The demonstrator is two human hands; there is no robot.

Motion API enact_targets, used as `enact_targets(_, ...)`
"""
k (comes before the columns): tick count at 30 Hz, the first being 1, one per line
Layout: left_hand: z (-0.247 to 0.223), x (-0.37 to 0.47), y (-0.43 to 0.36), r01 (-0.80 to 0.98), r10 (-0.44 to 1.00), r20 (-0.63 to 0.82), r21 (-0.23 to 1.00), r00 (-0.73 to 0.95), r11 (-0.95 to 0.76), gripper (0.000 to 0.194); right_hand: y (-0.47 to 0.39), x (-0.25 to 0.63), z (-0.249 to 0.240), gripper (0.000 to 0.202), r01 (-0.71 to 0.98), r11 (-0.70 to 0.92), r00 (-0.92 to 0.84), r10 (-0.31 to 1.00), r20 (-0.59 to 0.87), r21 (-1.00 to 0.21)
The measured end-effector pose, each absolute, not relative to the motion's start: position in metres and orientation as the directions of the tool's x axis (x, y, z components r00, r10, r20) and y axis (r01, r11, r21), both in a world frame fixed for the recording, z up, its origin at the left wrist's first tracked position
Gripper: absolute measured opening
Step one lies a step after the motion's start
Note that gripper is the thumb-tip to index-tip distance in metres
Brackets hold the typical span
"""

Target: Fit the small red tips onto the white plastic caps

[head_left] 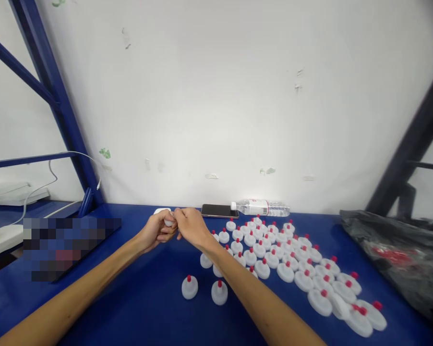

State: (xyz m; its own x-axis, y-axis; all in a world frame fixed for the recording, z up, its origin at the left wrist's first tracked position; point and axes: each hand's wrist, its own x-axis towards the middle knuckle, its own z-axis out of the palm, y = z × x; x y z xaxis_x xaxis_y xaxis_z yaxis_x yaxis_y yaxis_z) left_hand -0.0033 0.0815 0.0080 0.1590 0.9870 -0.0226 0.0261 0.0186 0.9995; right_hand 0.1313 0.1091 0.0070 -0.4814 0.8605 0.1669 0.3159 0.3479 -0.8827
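Above the blue table, my left hand (157,231) is closed around a white plastic bottle (161,210), most of it hidden by the fingers. My right hand (193,226) meets it from the right, its fingers pinched together at the bottle's end. Whatever those fingertips hold is covered. Two squat white bottles with red tips, one on the left (189,288) and one on the right (220,293), stand nearer to me, below my hands. To the right spreads a large group of similar red-tipped bottles (272,260), partly behind my right forearm.
Against the wall lie a phone (216,210) and a clear water bottle (259,207) on its side. A dark plastic bag (389,254) with something red is at the right. On the left are a blurred-out flat item (68,245), a white power strip (4,240) and a blue frame post (63,115).
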Motion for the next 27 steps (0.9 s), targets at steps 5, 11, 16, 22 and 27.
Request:
enact_targets(5, 0.016, 0.004, 0.075, 0.043, 0.992, 0.110, 0.993, 0.061, -0.113, 0.022, 0.104, 0.121, 0.008, 0.029, 0.239, 0.315, -0.418, 0.887, 0.195, -0.918)
enact_targets(11, 0.020, 0.012, 0.064, 0.050, 0.960, 0.279, 0.960, -0.029, -0.277, 0.017, 0.106, 0.118, 0.014, 0.031, 0.157, 0.329, -0.427, 0.873, 0.237, -0.931)
enact_targets(16, 0.016, 0.004, 0.072, 0.010, 0.986, 0.132, 0.991, 0.106, -0.133, 0.020, 0.112, 0.128, 0.007, 0.034, 0.127, 0.357, -0.455, 0.850, 0.266, -0.925)
enact_targets(22, 0.011, -0.012, 0.085, 0.002, 0.979, -0.040, 0.999, 0.199, 0.040, 0.050, 0.111, 0.126, 0.002, 0.033, 0.180, 0.365, -0.450, 0.856, 0.253, -0.913)
enact_targets(27, 0.014, -0.007, 0.082, 0.057, 0.985, -0.006, 0.998, 0.171, -0.003, 0.049, 0.110, 0.122, 0.006, 0.030, 0.250, 0.377, -0.430, 0.868, 0.247, -0.892)
